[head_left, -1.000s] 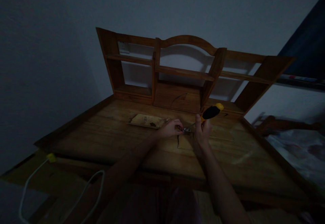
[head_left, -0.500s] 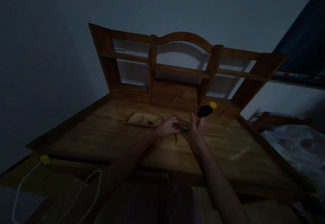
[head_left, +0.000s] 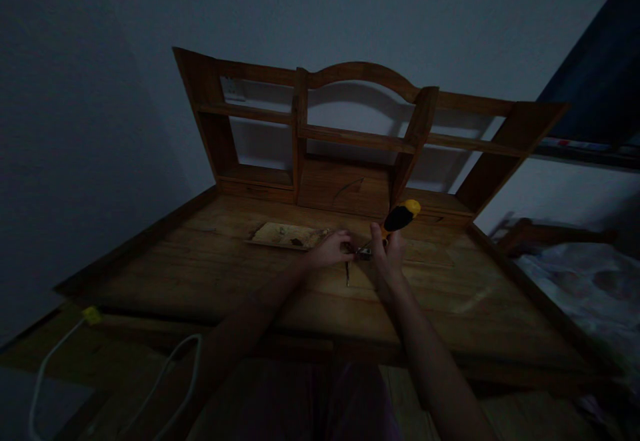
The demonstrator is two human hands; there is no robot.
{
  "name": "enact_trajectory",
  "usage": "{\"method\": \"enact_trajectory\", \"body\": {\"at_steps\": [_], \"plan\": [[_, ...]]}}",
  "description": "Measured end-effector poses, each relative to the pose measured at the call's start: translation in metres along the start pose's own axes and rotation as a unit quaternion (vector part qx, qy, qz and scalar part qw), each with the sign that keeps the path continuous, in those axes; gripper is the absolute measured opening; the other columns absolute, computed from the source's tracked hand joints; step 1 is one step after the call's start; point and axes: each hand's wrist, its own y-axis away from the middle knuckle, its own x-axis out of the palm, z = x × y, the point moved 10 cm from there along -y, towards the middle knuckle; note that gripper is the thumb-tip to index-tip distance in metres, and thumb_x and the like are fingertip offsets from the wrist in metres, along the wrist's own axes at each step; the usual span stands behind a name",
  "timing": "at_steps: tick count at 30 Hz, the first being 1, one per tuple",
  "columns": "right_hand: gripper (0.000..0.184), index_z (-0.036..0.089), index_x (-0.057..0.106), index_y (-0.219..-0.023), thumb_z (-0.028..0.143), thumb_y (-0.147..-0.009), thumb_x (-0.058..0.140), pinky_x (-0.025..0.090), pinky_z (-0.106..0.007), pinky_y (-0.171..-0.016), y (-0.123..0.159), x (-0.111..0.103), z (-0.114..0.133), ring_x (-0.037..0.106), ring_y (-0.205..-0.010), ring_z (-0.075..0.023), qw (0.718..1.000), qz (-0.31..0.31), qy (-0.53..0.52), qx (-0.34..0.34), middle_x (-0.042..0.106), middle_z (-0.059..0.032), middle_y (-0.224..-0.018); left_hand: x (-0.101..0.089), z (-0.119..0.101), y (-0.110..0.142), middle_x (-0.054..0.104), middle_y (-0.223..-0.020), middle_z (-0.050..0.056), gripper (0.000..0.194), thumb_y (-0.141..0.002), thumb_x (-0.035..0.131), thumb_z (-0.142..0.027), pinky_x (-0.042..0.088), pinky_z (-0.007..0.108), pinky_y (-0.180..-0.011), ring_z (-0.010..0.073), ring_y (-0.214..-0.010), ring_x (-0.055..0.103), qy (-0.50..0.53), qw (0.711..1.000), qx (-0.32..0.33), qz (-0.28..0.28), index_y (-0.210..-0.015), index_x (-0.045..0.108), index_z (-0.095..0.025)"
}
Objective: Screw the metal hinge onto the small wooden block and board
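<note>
My right hand (head_left: 389,254) is closed around a screwdriver (head_left: 401,216) with a thick yellow-and-black handle. The handle tilts up to the right, and its thin shaft slants down to the left. At the tip lies a small metal piece (head_left: 365,252), too dark to make out in detail. My left hand (head_left: 331,249) has its fingers curled in a pinch against the left side of that piece. Just below the fingertips a thin dark strip (head_left: 347,274) points toward me on the desktop.
Behind my left hand a rough, worn board (head_left: 280,233) lies on the wooden desk (head_left: 200,281). A shelf unit (head_left: 350,136) stands along the back. At lower left hangs a white cable (head_left: 196,361), near a yellow plug-like end (head_left: 91,315). Bedding (head_left: 590,281) is at right.
The screwdriver handle and my right hand have shifted slightly to the left. My left hand stays at the metal piece.
</note>
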Motion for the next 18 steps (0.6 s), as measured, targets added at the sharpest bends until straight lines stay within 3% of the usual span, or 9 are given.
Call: {"method": "enact_trajectory", "body": {"at_steps": [5,8,11,13,18], "plan": [[0.029,0.022,0.061,-0.092,0.049,-0.094,0.05,0.038,-0.032,-0.061,0.001,-0.001,0.0,0.05,-0.061,-0.0175,1.0,0.011,0.004,0.001,0.056,-0.0008,-0.069,0.0,0.0,0.0,0.063,-0.095,0.005,0.015,-0.079,0.077,-0.026,0.049,0.03,-0.086,0.0177,-0.092,0.061,0.008,1.0,0.01,-0.003,-0.087,0.071,-0.015],[0.03,0.023,0.063,-0.102,0.046,-0.097,0.044,0.045,-0.037,-0.077,-0.001,-0.006,0.015,0.061,-0.084,-0.0228,0.999,0.015,-0.022,-0.039,0.065,-0.0073,-0.09,0.001,0.0,0.0,0.062,-0.093,0.005,0.015,-0.08,0.076,-0.028,0.049,0.03,-0.086,0.0174,-0.09,0.061,0.009,1.0,0.02,-0.002,-0.086,0.071,-0.015],[0.031,0.023,0.063,-0.112,0.043,-0.097,0.045,0.044,-0.042,-0.094,-0.007,-0.006,0.028,0.062,-0.107,-0.0254,0.996,0.025,-0.065,-0.053,0.067,-0.009,-0.104,0.001,0.0,0.0,0.061,-0.092,0.004,0.015,-0.081,0.076,-0.028,0.049,0.03,-0.085,0.0171,-0.089,0.061,0.008,1.0,0.026,-0.002,-0.087,0.071,-0.015],[0.034,0.023,0.058,-0.122,0.042,-0.095,0.052,0.045,-0.041,-0.094,-0.011,-0.004,0.027,0.064,-0.102,-0.0238,0.995,0.021,-0.095,-0.03,0.069,-0.0073,-0.101,0.002,0.0,0.001,0.061,-0.092,0.004,0.015,-0.081,0.075,-0.029,0.049,0.03,-0.083,0.0175,-0.09,0.061,0.013,0.999,0.03,-0.002,-0.088,0.072,-0.016],[0.058,0.023,0.051,-0.133,0.045,-0.082,0.07,0.05,-0.034,-0.074,-0.015,0.0,0.007,0.064,-0.08,-0.0192,0.985,-0.025,-0.161,0.052,0.067,-0.0048,-0.097,0.001,-0.002,0.001,0.063,-0.094,0.005,0.017,-0.083,0.075,-0.032,0.048,0.031,-0.085,0.0187,-0.093,0.061,0.019,0.999,0.042,-0.01,-0.089,0.071,-0.017]]}}
